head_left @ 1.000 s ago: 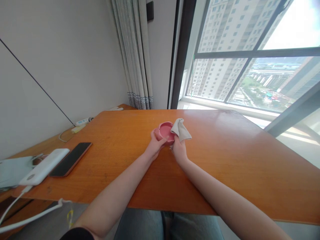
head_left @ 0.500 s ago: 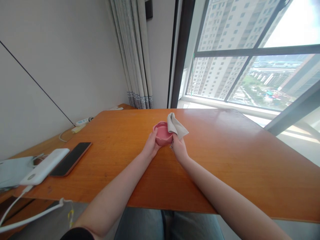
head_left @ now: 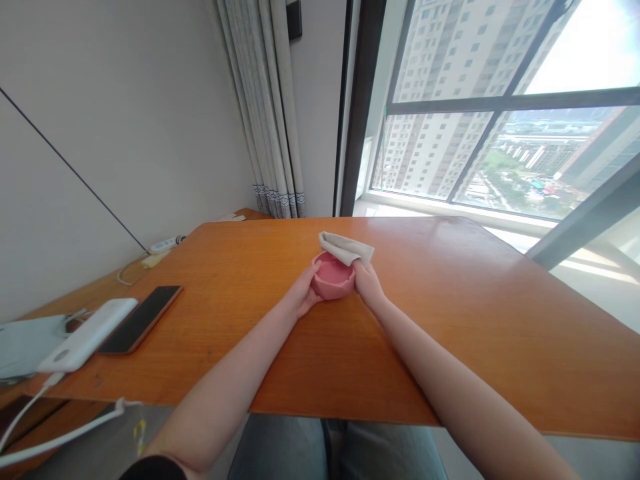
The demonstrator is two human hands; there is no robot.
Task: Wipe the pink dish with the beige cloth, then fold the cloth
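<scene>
A small pink bowl (head_left: 334, 283), tilted with its inside facing me, is held over the middle of the wooden table (head_left: 450, 320). My left hand (head_left: 306, 292) grips its left side, thumb on the rim and fingers beneath. At the right side of the bowl, my right hand (head_left: 367, 281) is closed on a light grey cloth (head_left: 345, 247). The cloth lies folded across the bowl's far rim and sticks out above it. Some fingers of the right hand are hidden by the cloth and bowl.
To the left lie a black phone (head_left: 141, 320) and a white power bank (head_left: 89, 335) with a cable plugged in. A pale flat item (head_left: 33, 343) sits beyond them. A power strip (head_left: 167, 244) rests by the wall, near a curtain (head_left: 270, 113). A large window stands at the right.
The bowl has shifted slightly right and nearer to me. The cloth has swung from hanging over the right rim to lying across the far rim. Both hands keep their hold.
</scene>
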